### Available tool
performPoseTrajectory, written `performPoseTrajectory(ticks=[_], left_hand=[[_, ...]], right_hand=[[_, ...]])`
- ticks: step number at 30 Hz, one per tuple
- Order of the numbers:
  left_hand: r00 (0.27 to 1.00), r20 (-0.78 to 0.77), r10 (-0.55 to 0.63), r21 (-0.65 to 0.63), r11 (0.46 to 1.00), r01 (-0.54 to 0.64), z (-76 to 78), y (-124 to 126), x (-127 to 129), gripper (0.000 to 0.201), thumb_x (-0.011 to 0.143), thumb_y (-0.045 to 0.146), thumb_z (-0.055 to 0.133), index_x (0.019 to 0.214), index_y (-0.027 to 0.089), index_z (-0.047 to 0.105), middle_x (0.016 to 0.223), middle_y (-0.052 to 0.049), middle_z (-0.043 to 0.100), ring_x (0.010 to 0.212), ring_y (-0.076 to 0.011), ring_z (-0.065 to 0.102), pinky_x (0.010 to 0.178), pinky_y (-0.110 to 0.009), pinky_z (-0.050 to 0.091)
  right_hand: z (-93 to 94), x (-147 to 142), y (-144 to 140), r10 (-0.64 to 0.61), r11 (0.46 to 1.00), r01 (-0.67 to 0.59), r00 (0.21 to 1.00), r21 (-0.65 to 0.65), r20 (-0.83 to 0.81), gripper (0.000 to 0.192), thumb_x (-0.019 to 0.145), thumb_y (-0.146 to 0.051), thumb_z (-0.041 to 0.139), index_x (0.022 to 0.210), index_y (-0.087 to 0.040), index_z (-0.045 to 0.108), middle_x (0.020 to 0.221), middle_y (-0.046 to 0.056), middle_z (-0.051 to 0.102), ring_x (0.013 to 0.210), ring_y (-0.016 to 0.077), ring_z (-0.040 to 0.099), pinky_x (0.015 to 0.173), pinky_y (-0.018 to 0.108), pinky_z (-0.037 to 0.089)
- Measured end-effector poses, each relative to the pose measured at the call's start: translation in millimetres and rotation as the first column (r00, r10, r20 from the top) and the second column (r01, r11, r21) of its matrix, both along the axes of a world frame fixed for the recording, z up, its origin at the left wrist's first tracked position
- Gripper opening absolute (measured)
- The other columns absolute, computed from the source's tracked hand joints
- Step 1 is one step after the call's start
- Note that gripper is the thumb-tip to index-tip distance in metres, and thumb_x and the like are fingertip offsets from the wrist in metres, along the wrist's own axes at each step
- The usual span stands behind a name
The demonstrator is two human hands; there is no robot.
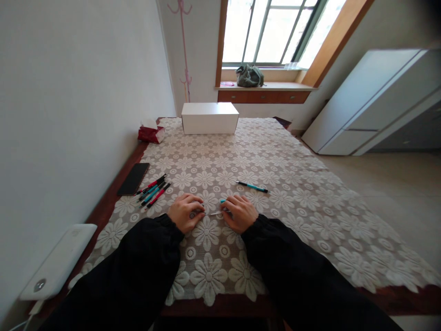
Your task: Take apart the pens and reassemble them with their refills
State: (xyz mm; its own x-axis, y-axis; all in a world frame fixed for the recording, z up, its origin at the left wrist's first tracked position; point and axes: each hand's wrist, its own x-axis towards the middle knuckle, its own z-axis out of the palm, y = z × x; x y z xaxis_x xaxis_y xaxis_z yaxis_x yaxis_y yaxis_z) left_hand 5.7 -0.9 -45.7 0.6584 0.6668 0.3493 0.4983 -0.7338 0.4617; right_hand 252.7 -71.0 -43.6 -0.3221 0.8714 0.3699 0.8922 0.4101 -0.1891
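Head view: at frame centre, on the lace-covered worktop (275, 156), my left hand (185, 212) and right hand (241, 212) pinch a thin pen refill (214, 214) between them. I judge it light, slightly flexible and slippery; grip near the ends.

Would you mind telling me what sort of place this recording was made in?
Probably a room in a home: a table with a lace floral tablecloth, a window sill with a bag on it, and a tissue pack by the wall.

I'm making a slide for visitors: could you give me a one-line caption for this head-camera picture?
Both hands, left and right, hold a thin pen part over a lace tablecloth, beside a pile of pens.
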Motion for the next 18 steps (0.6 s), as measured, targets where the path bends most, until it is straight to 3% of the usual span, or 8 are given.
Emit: performPoseTrajectory(ticks=[5,9,18], left_hand=[[1.000,-0.002,-0.015,-0.012,1.000,0.015,2.7,-0.8,0.1,0.003,0.084,0.027,0.075,0.082,0.025,0.074,0.108,-0.004,0.075,0.108,-0.0272,0.063,0.096,-0.048,0.051],[1.000,0.005,-0.008,-0.019,1.000,0.008,1.1,-0.9,-0.4,0.003,0.082,0.025,0.074,0.079,0.025,0.074,0.106,-0.004,0.075,0.107,-0.0269,0.064,0.096,-0.047,0.051],[1.000,0.008,-0.005,-0.026,1.000,0.006,0.0,0.8,-1.3,0.019,0.077,0.010,0.064,0.082,0.025,0.074,0.105,-0.002,0.076,0.104,-0.0250,0.065,0.094,-0.044,0.052]], right_hand=[[1.3,11.8,4.6,-0.074,0.995,0.079,0.994,0.065,-0.079,0.011,0.093,-0.021,0.059,0.090,-0.024,0.069,0.091,0.006,0.069,0.091,0.0242,0.057,0.081,0.039,0.040],[-2.2,23.6,9.5,-0.133,0.987,0.140,0.987,0.078,-0.086,0.014,0.092,-0.021,0.061,0.102,-0.024,0.071,0.102,0.008,0.070,0.099,0.0272,0.057,0.087,0.042,0.040],[-10.3,28.0,12.4,-0.078,0.997,0.078,0.995,-0.004,-0.054,0.014,0.092,-0.016,0.060,0.096,-0.025,0.069,0.098,0.006,0.071,0.097,0.0250,0.059,0.091,0.042,0.038]])
